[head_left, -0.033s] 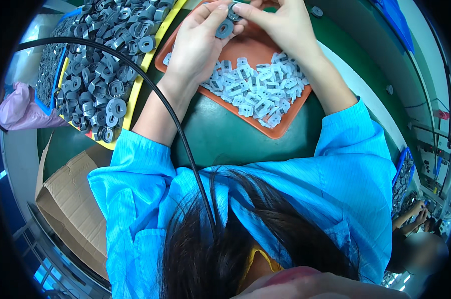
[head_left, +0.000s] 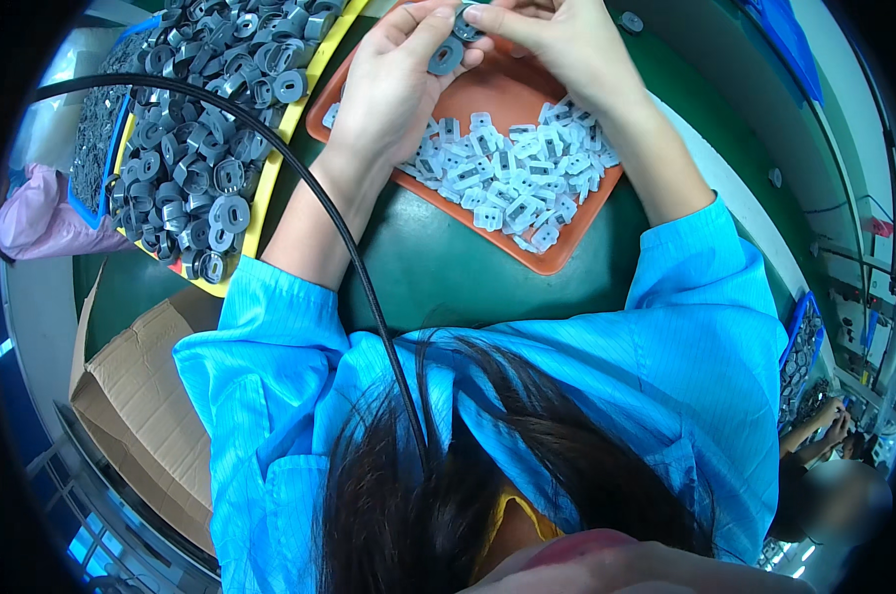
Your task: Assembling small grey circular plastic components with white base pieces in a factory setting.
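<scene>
Over the far part of an orange tray (head_left: 574,238), both hands meet at the top of the view. My left hand (head_left: 400,89) is closed round a grey round plastic part (head_left: 446,56), whose flat face with a small slot shows. Just beyond it, a second grey round part (head_left: 465,27) sits between both hands' fingertips. The thumb of my right hand (head_left: 569,48) presses on that second part; its other fingers are curled and partly cut off by the picture's edge. Many small translucent white plastic clips (head_left: 507,173) lie heaped in the near half of the tray.
A yellow-rimmed tray (head_left: 261,223) heaped with grey round parts (head_left: 205,148) stands on the left, with a blue-rimmed tray (head_left: 99,178) beyond. A black cable (head_left: 309,170) crosses my left forearm. A cardboard box (head_left: 156,386) is at lower left. Another person's hands (head_left: 826,428) show far right.
My right hand and forearm have shifted slightly to the right, and the orange tray's right edge has moved slightly too. Both hands keep hold of the grey parts.
</scene>
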Demonstrator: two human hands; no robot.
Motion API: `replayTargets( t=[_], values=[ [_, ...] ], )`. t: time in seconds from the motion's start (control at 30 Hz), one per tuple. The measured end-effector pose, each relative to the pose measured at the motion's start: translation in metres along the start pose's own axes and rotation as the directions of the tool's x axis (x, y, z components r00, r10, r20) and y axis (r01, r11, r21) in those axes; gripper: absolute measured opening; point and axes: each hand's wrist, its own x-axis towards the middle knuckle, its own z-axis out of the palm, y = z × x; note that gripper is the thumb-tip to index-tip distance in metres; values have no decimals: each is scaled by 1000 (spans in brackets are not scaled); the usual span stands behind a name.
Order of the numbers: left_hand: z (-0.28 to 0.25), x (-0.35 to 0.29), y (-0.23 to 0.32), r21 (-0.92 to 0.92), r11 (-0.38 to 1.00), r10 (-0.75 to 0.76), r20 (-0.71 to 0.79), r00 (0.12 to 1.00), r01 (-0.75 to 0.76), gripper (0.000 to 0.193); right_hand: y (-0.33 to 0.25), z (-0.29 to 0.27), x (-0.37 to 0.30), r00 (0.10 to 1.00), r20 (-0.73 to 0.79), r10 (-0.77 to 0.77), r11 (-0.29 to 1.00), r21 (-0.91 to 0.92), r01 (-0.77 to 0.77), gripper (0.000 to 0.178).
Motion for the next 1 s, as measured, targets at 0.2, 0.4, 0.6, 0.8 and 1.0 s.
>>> replayTargets(
  t=[0.2, 0.4, 0.6, 0.8, 1.0],
  values=[
    [-1, -2, 9, 301, 952, 59, -7, 998, -54, 26, -11, -12, 0, 968, 216, 125, 992, -62, -114, 16],
    [0, 0, 16, 435, 899, 52, 23, 998, -57, 26, -11, -26, 0, 907, 299, 296, 945, 45, -323, 18],
    [1, 0, 18, 329, 944, 13, 40, 999, -26, 13, -22, -4, -5, 981, 155, 116, 932, -357, -54, 16],
    [13, -3, 22, -55, 998, -2, 20, 1000, 4, 9, -2, -16, 3, 941, 243, 236, 828, 456, -325, 22],
    [6, 3, 10, 452, 880, 135, 53, 989, -144, 10, -4, -39, 37, 877, 336, 344, 937, -66, -343, 17]
  ],
)
